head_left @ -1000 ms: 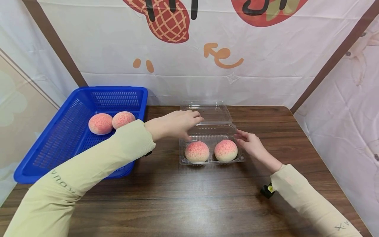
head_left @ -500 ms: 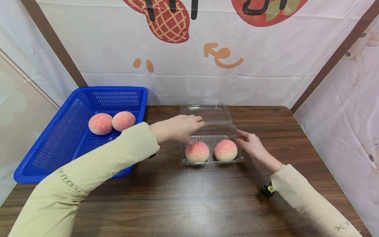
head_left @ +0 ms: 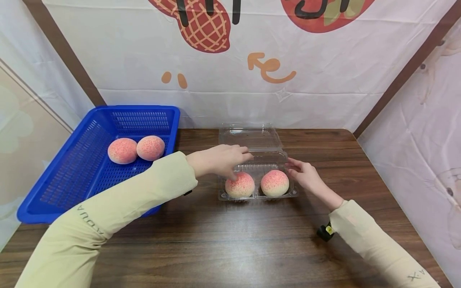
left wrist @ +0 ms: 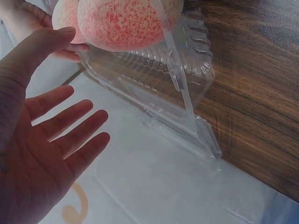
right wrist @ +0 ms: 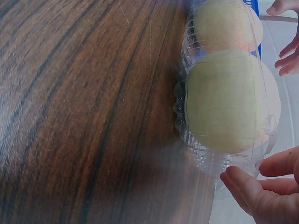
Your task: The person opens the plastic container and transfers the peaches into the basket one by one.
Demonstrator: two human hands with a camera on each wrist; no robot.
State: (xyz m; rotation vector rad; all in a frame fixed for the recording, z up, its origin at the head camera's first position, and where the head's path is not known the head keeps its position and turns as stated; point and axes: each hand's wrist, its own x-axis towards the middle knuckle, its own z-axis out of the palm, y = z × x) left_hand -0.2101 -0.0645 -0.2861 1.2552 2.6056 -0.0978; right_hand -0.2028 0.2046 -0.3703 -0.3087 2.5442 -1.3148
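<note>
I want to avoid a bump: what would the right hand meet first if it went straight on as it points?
The right hand would meet the clear plastic clamshell first: its fingers seem to pinch the side edge, though exact contact is unclear.

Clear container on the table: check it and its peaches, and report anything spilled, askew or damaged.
Nothing stands out: two peaches sit side by side in the clear container, its lid lies open behind them, and no spill or crack shows, though fine flaws could hide.

A sleeve hides part of the basket; the left wrist view's top crops the near peach.
</note>
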